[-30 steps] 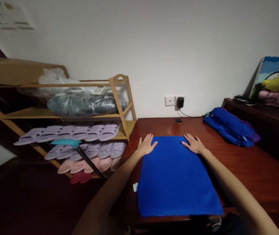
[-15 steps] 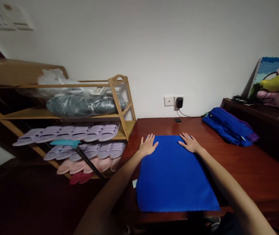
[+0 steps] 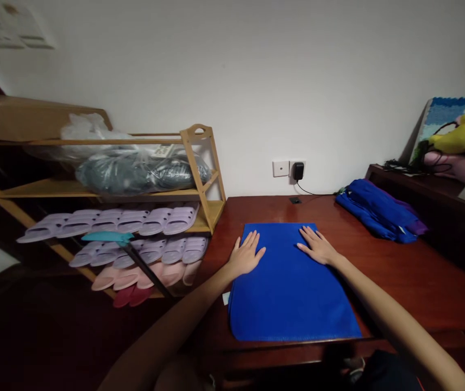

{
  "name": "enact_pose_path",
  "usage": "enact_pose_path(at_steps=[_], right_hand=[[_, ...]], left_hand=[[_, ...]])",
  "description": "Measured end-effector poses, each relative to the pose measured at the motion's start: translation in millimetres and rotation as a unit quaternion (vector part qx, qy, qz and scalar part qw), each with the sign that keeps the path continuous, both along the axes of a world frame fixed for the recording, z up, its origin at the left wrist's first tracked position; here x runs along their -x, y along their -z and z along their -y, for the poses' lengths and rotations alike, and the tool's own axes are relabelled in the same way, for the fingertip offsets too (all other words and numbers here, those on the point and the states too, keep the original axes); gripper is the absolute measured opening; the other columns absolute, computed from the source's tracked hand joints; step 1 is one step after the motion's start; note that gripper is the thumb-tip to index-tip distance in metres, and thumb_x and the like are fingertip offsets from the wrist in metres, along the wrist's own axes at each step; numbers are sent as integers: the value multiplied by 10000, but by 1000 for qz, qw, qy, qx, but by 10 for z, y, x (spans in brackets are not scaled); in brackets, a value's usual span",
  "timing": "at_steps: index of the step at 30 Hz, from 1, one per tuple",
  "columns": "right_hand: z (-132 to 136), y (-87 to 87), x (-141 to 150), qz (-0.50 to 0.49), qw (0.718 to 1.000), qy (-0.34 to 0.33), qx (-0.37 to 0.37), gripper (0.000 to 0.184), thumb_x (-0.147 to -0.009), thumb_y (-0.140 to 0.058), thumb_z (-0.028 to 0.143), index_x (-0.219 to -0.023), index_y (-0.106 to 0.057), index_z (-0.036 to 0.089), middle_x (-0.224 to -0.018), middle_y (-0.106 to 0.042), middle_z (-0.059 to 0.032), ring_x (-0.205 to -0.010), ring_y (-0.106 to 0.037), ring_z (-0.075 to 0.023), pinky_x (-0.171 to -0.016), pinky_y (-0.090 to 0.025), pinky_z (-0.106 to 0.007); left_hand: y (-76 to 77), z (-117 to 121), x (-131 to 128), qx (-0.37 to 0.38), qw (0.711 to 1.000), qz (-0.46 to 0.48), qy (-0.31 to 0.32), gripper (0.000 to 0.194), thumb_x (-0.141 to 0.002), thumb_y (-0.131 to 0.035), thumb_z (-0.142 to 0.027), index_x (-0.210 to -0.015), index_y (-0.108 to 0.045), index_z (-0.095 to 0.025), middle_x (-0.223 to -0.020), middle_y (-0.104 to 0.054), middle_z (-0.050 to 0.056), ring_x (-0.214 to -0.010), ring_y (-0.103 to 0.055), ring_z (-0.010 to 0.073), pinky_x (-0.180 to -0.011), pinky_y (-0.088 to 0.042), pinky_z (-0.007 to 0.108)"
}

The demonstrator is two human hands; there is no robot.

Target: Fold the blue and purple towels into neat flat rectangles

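A blue cloth (image 3: 289,293), folded into a flat rectangle, lies on the reddish-brown wooden table (image 3: 412,282), its near edge close to the table's front. A small white tag (image 3: 226,298) sticks out from its left side. My left hand (image 3: 246,255) rests palm down on the cloth's upper left, fingers stretched out. On the upper right, my right hand (image 3: 317,246) lies flat too, with its thumb pointing inward. Neither hand grips anything.
Folded blue and purple cloths (image 3: 379,212) lie at the table's back right. A wooden rack (image 3: 206,179) with slippers (image 3: 181,218) and a plastic-wrapped bundle (image 3: 143,172) stands at left. A black plug (image 3: 298,171) sits in the wall socket, its cord reaching the table.
Both hands have moved slightly toward me over the cloth. The cloth's near edge sits a little farther back on the table, and its far edge now shows beyond my hands.
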State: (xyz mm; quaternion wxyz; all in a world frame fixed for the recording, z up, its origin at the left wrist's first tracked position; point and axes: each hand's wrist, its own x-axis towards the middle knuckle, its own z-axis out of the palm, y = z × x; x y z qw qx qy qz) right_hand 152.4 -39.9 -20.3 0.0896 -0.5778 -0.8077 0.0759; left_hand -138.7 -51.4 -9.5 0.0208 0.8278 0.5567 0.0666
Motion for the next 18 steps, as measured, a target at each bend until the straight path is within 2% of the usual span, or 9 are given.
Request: enact_pose_path(at_steps=[4,7,9,13,18], right_hand=[[372,-96,76,-12,999,-42,-14,800,-873,-144,691,-1489,-153,179,-1538,-98,-56,-1421,-40,-193,-1163,-63,-409],[771,-82,146,-12,994,-106,-20,753,-893,-192,656,-1495,-89,215,-1539,-63,-34,-1421,-37,-190,-1165,-63,-406],[953,-45,165,-7,992,-124,-14,751,-895,-214,649,-1495,-73,218,-1538,-52,-36,-1420,-40,-197,-1165,-68,-415],[988,-32,156,3,993,-122,-5,768,-889,-237,656,-1493,-100,201,-1536,-75,-46,-1420,-50,-200,-1165,-79,-425],[1010,-135,148,7,993,-120,-20,756,-900,-237,638,-1492,-109,186,-1536,-85,-60,-1420,-52,-197,-1166,-83,-422]], left_hand=[[-57,342,31,-47,998,10,36,614,-962,-177,-482,-1473,-184,-142,-1535,-180,87,-1417,-128,214,-1142,-137,463],[-12,715,110,-54,994,20,96,623,-960,-198,-505,-1480,-149,-165,-1536,-185,84,-1414,-145,207,-1137,-183,433],[36,884,159,-47,992,21,117,619,-958,-210,-511,-1480,-151,-183,-1531,-206,85,-1410,-168,209,-1134,-191,440],[64,919,167,-32,993,13,112,622,-954,-224,-520,-1471,-192,-177,-1525,-225,93,-1406,-181,218,-1134,-190,453],[-23,932,123,-51,993,13,106,608,-961,-229,-496,-1473,-186,-171,-1522,-229,101,-1406,-179,231,-1134,-183,463]])
